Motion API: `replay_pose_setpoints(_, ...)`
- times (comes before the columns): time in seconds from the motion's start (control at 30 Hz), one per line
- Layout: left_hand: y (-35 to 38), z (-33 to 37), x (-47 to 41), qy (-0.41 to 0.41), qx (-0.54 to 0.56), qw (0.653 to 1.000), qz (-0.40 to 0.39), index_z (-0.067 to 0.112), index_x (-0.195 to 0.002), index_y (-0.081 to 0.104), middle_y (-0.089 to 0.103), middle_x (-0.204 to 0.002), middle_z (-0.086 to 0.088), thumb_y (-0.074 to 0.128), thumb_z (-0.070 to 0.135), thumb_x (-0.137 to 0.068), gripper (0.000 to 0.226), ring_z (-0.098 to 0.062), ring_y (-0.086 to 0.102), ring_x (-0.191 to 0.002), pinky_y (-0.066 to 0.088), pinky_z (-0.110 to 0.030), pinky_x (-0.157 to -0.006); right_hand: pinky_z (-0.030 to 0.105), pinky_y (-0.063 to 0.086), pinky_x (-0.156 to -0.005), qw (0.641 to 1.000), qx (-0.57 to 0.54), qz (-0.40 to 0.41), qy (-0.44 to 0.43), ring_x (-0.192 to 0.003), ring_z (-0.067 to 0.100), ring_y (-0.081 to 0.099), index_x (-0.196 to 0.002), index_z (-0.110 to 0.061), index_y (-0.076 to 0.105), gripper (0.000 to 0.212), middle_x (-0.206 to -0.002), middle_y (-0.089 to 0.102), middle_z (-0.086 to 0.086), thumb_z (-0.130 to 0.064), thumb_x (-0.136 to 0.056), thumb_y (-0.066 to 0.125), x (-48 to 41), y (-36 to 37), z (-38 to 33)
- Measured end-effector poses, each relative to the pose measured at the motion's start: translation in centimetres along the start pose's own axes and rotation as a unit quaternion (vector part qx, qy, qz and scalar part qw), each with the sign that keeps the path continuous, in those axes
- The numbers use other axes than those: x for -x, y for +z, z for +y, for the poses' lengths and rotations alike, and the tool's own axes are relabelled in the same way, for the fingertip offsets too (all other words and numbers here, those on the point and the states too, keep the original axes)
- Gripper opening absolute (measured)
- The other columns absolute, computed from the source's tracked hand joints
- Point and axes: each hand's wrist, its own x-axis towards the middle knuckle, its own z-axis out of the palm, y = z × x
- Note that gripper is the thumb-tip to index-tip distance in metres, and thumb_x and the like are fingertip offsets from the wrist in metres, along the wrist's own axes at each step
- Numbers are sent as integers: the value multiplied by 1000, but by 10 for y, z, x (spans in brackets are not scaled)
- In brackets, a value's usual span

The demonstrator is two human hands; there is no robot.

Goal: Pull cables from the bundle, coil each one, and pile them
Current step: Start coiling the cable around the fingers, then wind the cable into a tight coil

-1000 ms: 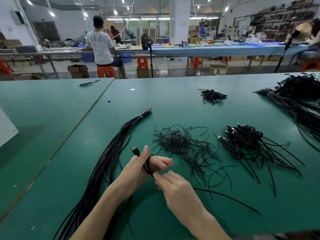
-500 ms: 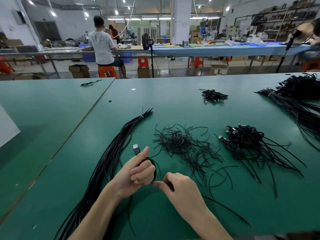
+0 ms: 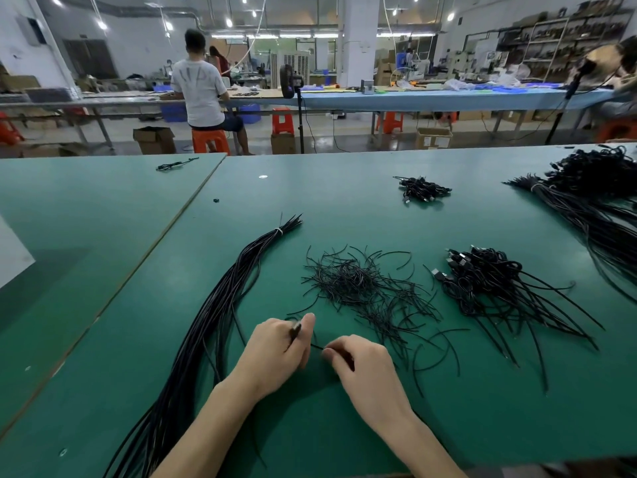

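The coiling step is under way just right of the long tied bundle of black cables (image 3: 220,305), which lies slantwise on the green desk (image 3: 344,201). The left hand (image 3: 275,353) is knuckles-up, its fingers curled round one thin black cable (image 3: 315,346), and a dark plug end shows between thumb and forefinger. A short taut stretch of that cable runs to the right hand (image 3: 362,370), whose curled fingers pinch it. How many turns are already wound is hidden inside the left hand.

By my reading, the next move is to wind in what slack remains and bind the coil, probably with one of the short black ties from the loose heap (image 3: 358,288) further right of the bundle. The coil then goes on the pile of coiled black cables (image 3: 482,284) beyond that heap.

A second ago the plug stood up clear above the left thumb, and the right hand's fingers lay nearly straight. Half a second ago an open loop showed beside the left hand. Now that hand has rolled over, hiding the loop, and the right hand has closed in.
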Motion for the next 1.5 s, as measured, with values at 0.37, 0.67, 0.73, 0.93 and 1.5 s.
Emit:
replay_pose_setpoints(0.37,11,4,-6,151,-186,970,-37,14,-123,73,70,-129,7,24,45,-110,60,-8,53,-134,40,-27,-113,13,45,-65,990,-88,101,-46,-76,8,64,-102,-30,70,14,-80,66,-19,-26,-105,57,3,-4,-1)
replay_pose_setpoints(0.67,16,3,-5,-7,198,979,-42,18,-133,68,61,-142,19,31,63,-105,65,0,47,-140,37,-17,-113,6,42,-73,987,-22,11,-159,-64,1,56,-147,-11,53,41,-80,50,-21,-11,-106,50,11,-3,-11)
replay_pose_setpoints(0.73,15,5,-7,-35,246,967,-58,20,-136,66,62,-142,17,33,55,-107,57,-3,51,-138,44,-16,-107,12,47,-73,986,-27,-1,-163,-65,6,61,-149,-16,48,42,-78,55,-20,-15,-107,49,11,-2,-11)
replay_pose_setpoints(0.93,2,11,-10,-74,417,900,-106,6,-126,72,61,-145,-3,35,36,-112,49,-19,53,-139,44,-27,-111,15,45,-65,989,-111,-20,-100,-61,5,65,-117,-35,38,21,-69,72,-9,-28,-106,54,7,-2,-8)
replay_pose_setpoints(1.5,-1,18,-8,-119,567,790,-199,14,-61,39,43,-69,-7,43,55,-107,62,-24,47,-68,45,-34,-71,33,48,-45,942,-308,-129,-30,-70,29,76,-128,-33,64,37,-105,74,2,-14,-97,68,-6,-10,0)
